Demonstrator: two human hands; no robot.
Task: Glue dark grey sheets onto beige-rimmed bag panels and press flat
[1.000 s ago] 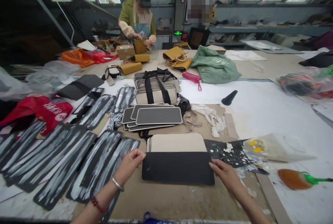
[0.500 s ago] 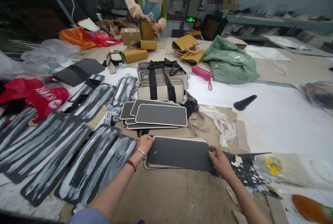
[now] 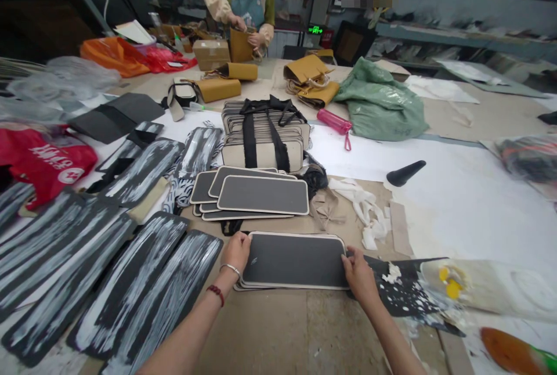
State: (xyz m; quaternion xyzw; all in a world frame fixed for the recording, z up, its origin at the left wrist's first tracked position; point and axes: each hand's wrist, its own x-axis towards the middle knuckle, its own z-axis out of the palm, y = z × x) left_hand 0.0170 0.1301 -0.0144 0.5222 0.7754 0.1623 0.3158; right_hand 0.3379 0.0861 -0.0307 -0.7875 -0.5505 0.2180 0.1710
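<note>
1. Panel (image 3: pixel 296 262): dark grey, matte, rounded rectangle; lies on cream boards (image 3: pixel 287 288) (pale rim showing), nearer than the pile of cream-bordered panels (image 3: pixel 263 194).
2. Left hand (image 3: pixel 235 252): fingers bunched at its upper left corner; gripping or merely touching, cannot tell.
3. Right hand (image 3: pixel 359 273): fingers bent at its right edge; likewise unclear.
4. Strips (image 3: pixel 152 282): dark, white-streaked, round-cornered, leftward.
</note>
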